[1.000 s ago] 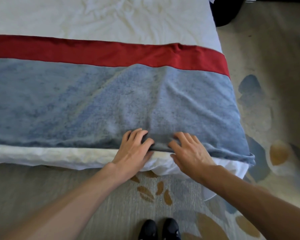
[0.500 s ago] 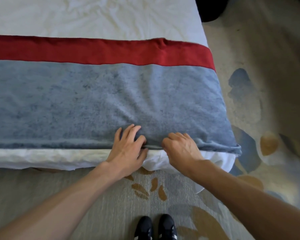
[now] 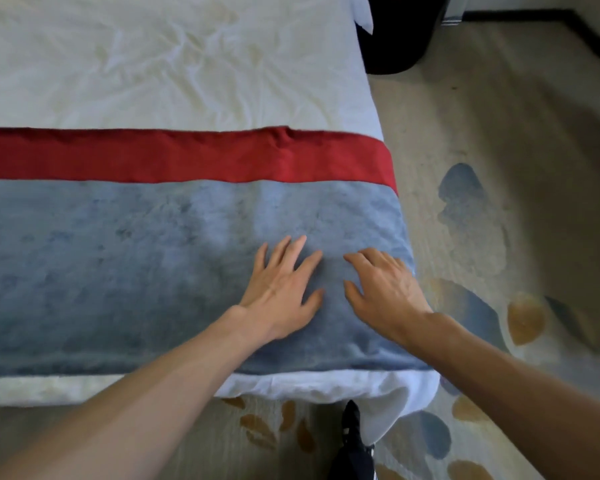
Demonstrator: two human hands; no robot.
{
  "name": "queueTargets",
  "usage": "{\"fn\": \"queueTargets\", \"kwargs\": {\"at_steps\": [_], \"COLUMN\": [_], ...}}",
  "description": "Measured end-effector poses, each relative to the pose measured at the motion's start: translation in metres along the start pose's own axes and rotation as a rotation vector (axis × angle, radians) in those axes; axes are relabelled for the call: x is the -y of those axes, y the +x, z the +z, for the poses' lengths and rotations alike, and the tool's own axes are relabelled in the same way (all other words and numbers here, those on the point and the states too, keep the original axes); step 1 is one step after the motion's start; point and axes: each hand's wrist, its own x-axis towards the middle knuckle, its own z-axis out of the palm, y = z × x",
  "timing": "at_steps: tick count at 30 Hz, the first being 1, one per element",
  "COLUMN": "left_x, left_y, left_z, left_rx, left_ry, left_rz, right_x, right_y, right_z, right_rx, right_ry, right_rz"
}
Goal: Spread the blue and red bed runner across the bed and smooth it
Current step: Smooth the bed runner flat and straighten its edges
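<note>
Your left hand lies palm down on the blue field of the bed runner, fingers spread wide and flat; it grips nothing. Your right hand lies just beside it, apart by a narrow gap, also palm down on the blue cloth, its fingers extended but slightly curled at the tips; it holds nothing that I can see (the frame is somewhat blurred around both hands).

The runner lies across the bed from the left edge of the view to the bed's right side, where it ends at the mattress edge. Its red band runs along the far side, against the bare white sheet; the blue field takes up the near side, reaching almost to the foot of the bed. A small pucker shows in the red band's far edge, right of centre. The blue surface reads mostly flat, with faint mottling.

Below the runner's near edge a strip of white bedding hangs out, bunched at the right corner. A dark shoe stands on the patterned carpet beneath it. A black object stands by the bed's far right corner.
</note>
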Motion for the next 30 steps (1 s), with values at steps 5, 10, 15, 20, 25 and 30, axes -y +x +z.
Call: {"fn": "queueTargets", "kwargs": {"at_steps": [5, 10, 15, 20, 25, 30], "left_x": [-0.026, -0.037, -0.032, -0.017, 0.009, 0.036], "left_y": [0.079, 0.130, 0.168, 0.201, 0.239, 0.266], "left_z": [-0.010, -0.018, -0.024, -0.025, -0.026, -0.034], "left_rx": [-0.013, -0.013, -0.045, -0.032, -0.044, -0.088], "left_ry": [-0.025, -0.004, 0.023, 0.048, 0.125, 0.146], "left_rz": [-0.040, -0.081, -0.162, -0.205, -0.195, -0.195], "right_x": [-0.055, -0.089, -0.100, -0.109, -0.115, -0.115], "right_y": [0.041, 0.084, 0.122, 0.160, 0.202, 0.246], "right_z": [-0.018, -0.031, -0.034, -0.030, -0.030, -0.022], "right_rx": [0.029, 0.089, 0.131, 0.236, 0.333, 0.225], "right_ry": [-0.041, -0.049, -0.022, -0.072, -0.046, -0.002], "right_rz": [-0.030, 0.028, 0.027, -0.007, 0.010, 0.075]}}
